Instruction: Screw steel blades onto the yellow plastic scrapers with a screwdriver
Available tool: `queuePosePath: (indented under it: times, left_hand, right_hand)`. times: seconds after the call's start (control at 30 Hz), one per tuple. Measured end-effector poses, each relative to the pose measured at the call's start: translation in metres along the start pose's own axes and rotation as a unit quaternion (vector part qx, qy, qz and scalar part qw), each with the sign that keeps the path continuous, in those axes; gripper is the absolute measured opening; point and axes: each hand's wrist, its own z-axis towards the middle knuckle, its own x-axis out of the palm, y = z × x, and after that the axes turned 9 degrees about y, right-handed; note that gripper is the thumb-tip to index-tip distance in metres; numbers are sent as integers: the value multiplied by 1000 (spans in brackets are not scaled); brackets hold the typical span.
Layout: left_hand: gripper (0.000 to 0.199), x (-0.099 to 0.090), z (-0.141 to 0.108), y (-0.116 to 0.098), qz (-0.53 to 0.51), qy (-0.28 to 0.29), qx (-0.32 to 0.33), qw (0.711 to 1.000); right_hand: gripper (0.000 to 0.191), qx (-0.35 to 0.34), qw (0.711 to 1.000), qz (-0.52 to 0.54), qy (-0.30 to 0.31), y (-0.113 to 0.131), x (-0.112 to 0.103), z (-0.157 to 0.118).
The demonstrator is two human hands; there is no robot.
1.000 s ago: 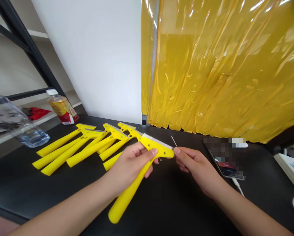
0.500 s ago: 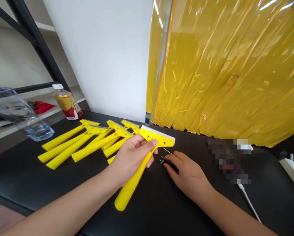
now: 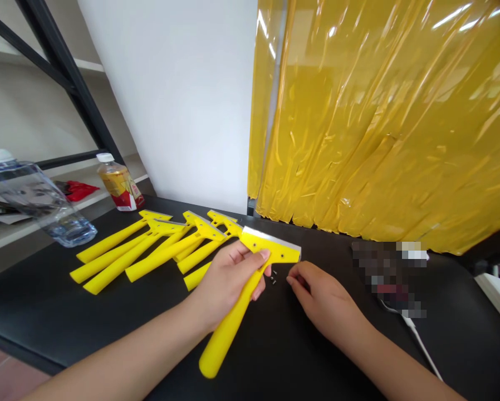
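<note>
Head view: the person's left hand [image 3: 227,284] grips a bright yellow plastic scraper [image 3: 233,328] by its long rounded handle, which slants toward the near edge of the black counter [image 3: 442,340]. Its left fingers [image 3: 237,253] wrap closely around the neck, with the thumb pressed on the flat T-shaped head, and the scraper is held just above the counter. A pale metal blade [image 3: 270,238] runs along the far edge of that head, and small dark holes show across the yellow face.

The right hand [image 3: 320,295] rests empty on the counter as far as can be seen, its right fingers [image 3: 294,281] loosely curled. Just left of them lie a few tiny dark screws [image 3: 272,277], loose on the black surface.

To the left, several matching yellow scrapers [image 3: 116,270] lie overlapped in a group, some with a pale edge along the head. From here, whether their screws are fitted is too small to tell. So this one scraper is in hand, the loose screws sit apart from it, and the group lies untouched.

Farther off are a clear plastic bottle [image 3: 62,220] on its side and a yellow plastic strip curtain [image 3: 358,122].
</note>
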Motion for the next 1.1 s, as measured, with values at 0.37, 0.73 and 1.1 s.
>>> queuePosePath:
  times: [0.37,0.73,1.1]
  left_hand:
    - [24,12,-3,21,-25,40,7,999]
    - [37,11,-5,22,-8,58,-13,998]
    - [42,-3,3,9,6,-47,-25,999]
  right_hand:
    - [19,73,693,712,93,33,-27,-19]
    - [19,30,732,672,110,32,-32,-21]
    - [36,40,993,-15,-107,-31,-39,-8]
